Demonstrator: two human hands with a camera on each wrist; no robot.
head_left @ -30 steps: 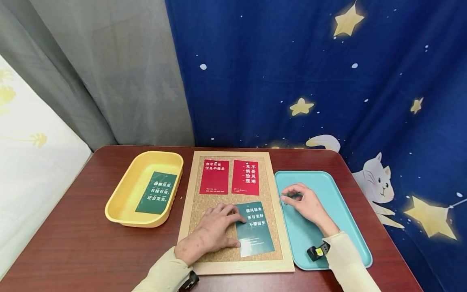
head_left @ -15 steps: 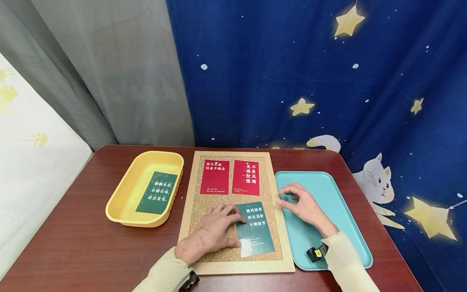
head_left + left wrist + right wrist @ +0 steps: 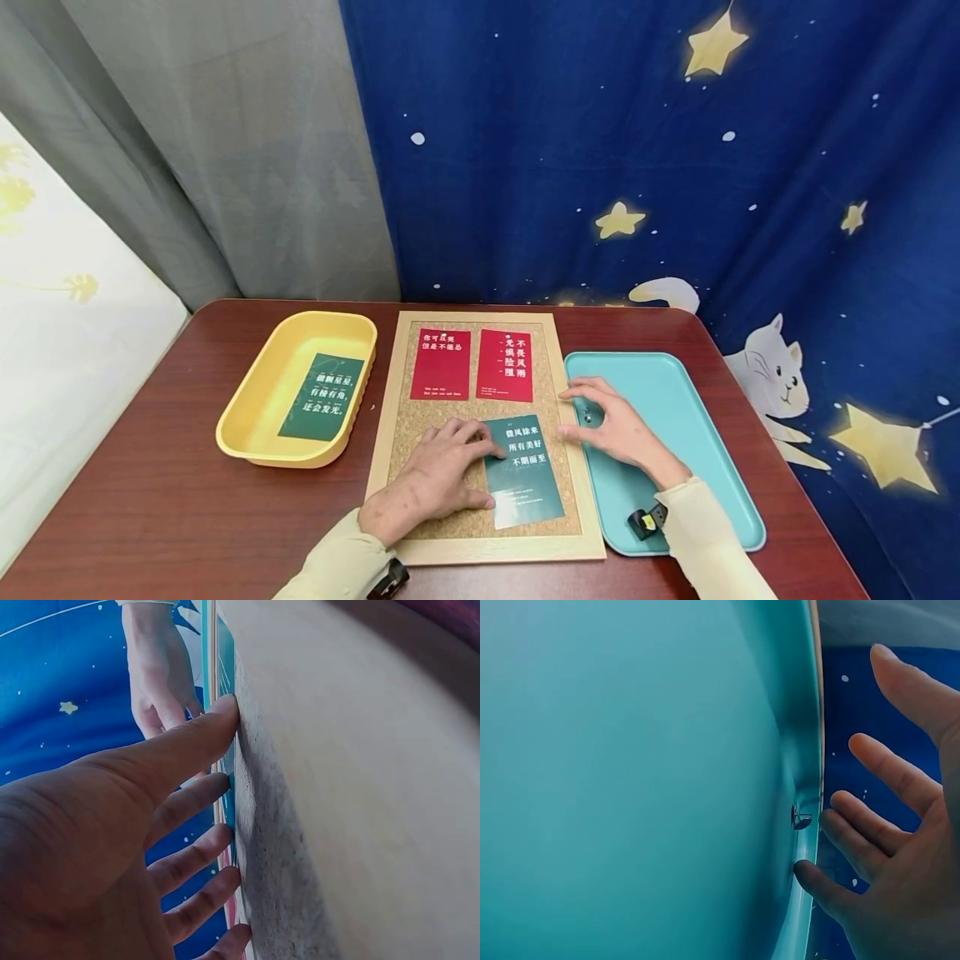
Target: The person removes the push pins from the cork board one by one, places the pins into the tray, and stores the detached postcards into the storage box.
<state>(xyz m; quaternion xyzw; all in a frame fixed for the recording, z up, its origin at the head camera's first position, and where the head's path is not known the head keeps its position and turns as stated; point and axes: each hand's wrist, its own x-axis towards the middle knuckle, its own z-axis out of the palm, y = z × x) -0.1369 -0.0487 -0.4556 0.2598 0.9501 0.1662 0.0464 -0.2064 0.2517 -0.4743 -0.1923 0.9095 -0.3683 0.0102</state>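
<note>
My left hand [image 3: 442, 467] rests on the wood-framed cork board [image 3: 442, 410], its thumb and index fingertips at the left edge of a green card [image 3: 525, 483] with white writing. In the left wrist view the spread fingertips of the left hand [image 3: 150, 802] press on the card and cork. My right hand [image 3: 618, 425] hovers over the left rim of the turquoise tray [image 3: 675, 450], thumb and fingers apart with nothing between them. Close below it, a small metal thumbtack [image 3: 802, 820] lies by the tray's wall. Two red cards, one at left [image 3: 441, 367] and one at right [image 3: 506, 367], hang pinned along the board's top.
A yellow basin [image 3: 255, 408] stands left of the board, with another green card [image 3: 322, 396] inside. All of it is on a dark red-brown table [image 3: 165, 483]. Grey and blue curtains [image 3: 525, 167] hang behind the table's far edge.
My right hand has shifted left toward the board's frame, and its thumb and index finger have spread apart, baring the thumbtack in the tray. The left hand has stayed still on the card.
</note>
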